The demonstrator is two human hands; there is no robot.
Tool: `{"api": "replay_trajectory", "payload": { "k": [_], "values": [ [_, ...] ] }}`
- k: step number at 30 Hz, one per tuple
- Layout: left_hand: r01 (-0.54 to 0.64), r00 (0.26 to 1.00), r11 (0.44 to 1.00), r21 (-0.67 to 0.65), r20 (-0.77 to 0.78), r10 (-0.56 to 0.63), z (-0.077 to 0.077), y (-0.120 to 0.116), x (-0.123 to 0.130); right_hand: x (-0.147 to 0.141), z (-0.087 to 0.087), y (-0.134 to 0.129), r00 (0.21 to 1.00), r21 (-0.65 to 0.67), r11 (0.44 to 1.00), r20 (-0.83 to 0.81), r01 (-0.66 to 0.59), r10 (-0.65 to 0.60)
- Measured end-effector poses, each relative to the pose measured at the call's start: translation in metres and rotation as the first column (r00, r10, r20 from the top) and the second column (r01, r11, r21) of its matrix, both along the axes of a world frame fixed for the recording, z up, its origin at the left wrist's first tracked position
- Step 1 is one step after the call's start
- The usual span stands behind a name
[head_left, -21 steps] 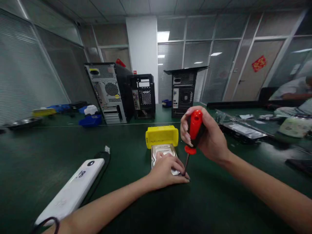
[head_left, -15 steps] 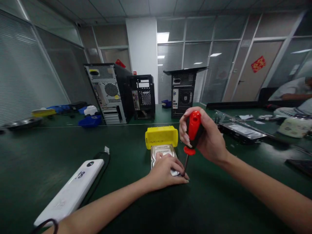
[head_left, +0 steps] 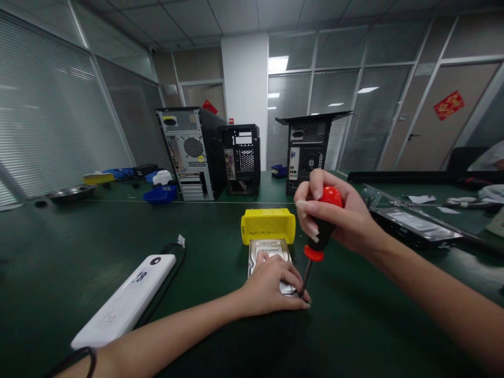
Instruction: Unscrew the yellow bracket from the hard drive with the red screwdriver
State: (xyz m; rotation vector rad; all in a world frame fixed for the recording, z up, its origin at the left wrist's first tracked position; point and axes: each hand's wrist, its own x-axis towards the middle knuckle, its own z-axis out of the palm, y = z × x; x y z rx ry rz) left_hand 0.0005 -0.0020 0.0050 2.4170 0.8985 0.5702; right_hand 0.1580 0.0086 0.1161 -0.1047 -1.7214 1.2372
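Observation:
A silver hard drive (head_left: 271, 247) lies on the green table in front of a yellow bin (head_left: 268, 223). My left hand (head_left: 275, 283) rests over the drive's near part, holding it, with thumb and fingertips by its near right corner. My right hand (head_left: 338, 215) is wrapped round the red and black handle of a screwdriver (head_left: 315, 253). The shaft slants down to that same corner, beside my left fingertips; the exact spot its tip touches is hidden.
A white power bank (head_left: 126, 299) with a black cable lies at the left. Computer cases (head_left: 191, 152) stand at the back, near a blue bin (head_left: 160, 195). Another drive (head_left: 417, 223) is at the right, and a person's sleeve (head_left: 488, 157) shows at the far right.
The view has turned slightly left, shifting everything rightward. My right hand's fingers have changed their grip round the handle, which now leans more to the right. My left hand stays on the drive.

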Motion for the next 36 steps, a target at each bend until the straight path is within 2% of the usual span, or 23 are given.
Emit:
{"api": "replay_trajectory", "payload": {
  "k": [3,6,9,12,14,18,23,26,29,30,32,36],
  "values": [
    [-0.019,0.999,1.0,-0.009,-0.03,0.018,0.003,-0.001,0.0,0.002,0.004,0.007,0.994,0.013,0.999,0.1,-0.052,0.051],
    [-0.018,0.999,1.0,-0.013,-0.028,0.017,0.005,-0.002,0.0,0.011,0.015,0.01,0.952,0.025,0.993,0.287,-0.117,0.105],
    [-0.009,1.0,1.0,-0.029,-0.013,0.008,0.006,-0.002,0.0,0.022,0.034,0.009,0.832,0.048,0.976,0.534,-0.211,0.153],
    [-0.008,1.0,0.999,-0.032,0.007,0.008,0.006,-0.002,0.0,0.027,0.053,0.007,0.698,0.078,0.966,0.706,-0.247,0.121],
    [-0.008,1.0,1.0,-0.025,0.014,0.008,0.006,-0.003,0.0,0.028,0.061,0.008,0.631,0.124,0.966,0.775,-0.225,0.047],
    [-0.001,1.0,1.0,0.002,0.007,0.001,0.002,-0.002,0.0,0.032,0.07,0.014,0.514,0.311,0.946,0.828,-0.088,-0.224],
    [-0.008,1.0,1.0,0.013,0.004,0.008,0.0,-0.002,-0.001,0.031,0.07,0.01,0.399,0.551,0.835,0.767,-0.007,-0.502],
    [-0.011,1.0,1.0,0.0,-0.006,0.011,0.003,-0.004,-0.001,0.023,0.067,-0.001,0.403,0.646,0.764,0.697,0.007,-0.593],
    [-0.015,1.0,1.0,-0.01,-0.019,0.015,0.007,-0.005,0.0,0.016,0.065,-0.011,0.401,0.692,0.721,0.649,0.041,-0.646],
    [-0.018,1.0,1.0,-0.012,-0.023,0.017,0.007,-0.005,0.001,0.016,0.065,-0.014,0.4,0.687,0.725,0.652,0.047,-0.644],
    [-0.026,0.999,1.0,-0.013,-0.033,0.026,0.007,-0.005,0.001,0.016,0.066,-0.019,0.411,0.639,0.768,0.691,0.036,-0.595],
    [-0.033,0.999,0.999,-0.011,-0.039,0.032,0.006,-0.005,0.001,0.02,0.07,-0.023,0.501,0.501,0.866,0.748,0.007,-0.436]
  ]
}}
